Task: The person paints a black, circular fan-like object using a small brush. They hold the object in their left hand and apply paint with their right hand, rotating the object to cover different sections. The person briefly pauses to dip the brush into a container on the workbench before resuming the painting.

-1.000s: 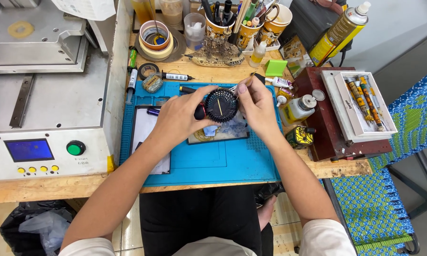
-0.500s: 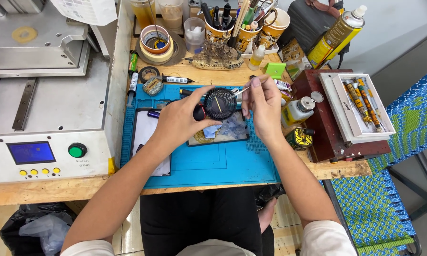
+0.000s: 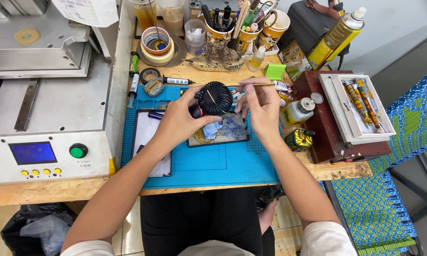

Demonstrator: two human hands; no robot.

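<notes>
Head view, the only one: left hand [image 3: 178,121] wraps a small black round fan [image 3: 215,98] w/ ribbed grille, fingers curled tight round its rim and stubby handle, holding it just above the dark tray [image 3: 218,135] on the blue mat [image 3: 213,163]. Right hand [image 3: 262,102] pinches a thin wooden stick [image 3: 251,85] between thumb and fingertips, grip narrow and closed on it, stick lying roughly level w/ its tip at the fan's right edge; can't tell if it actually touches the grille. The tray holds clear plastic bits and a coil of yellowish wire, right under the fan. On the tabletop behind: tape rolls [image 3: 156,45], paper cups of pens and tools [image 3: 244,31], a green block [image 3: 274,71]. Right of the mat sit a small squeeze bottle [image 3: 296,113], a dark red box [image 3: 327,128] w/ a white tray of tubes [image 3: 360,106], and a yellow spray can [image 3: 339,33] further back. A grey machine [image 3: 47,109] w/ blue screen and green button stands at left. To do this well, imo: keep the fan braced steady, pref w/ the left wrist resting on the mat, work the stick w/ light pressure only so thin ribs don't snap, and stay over the tray so anything loose drops in there.
</notes>
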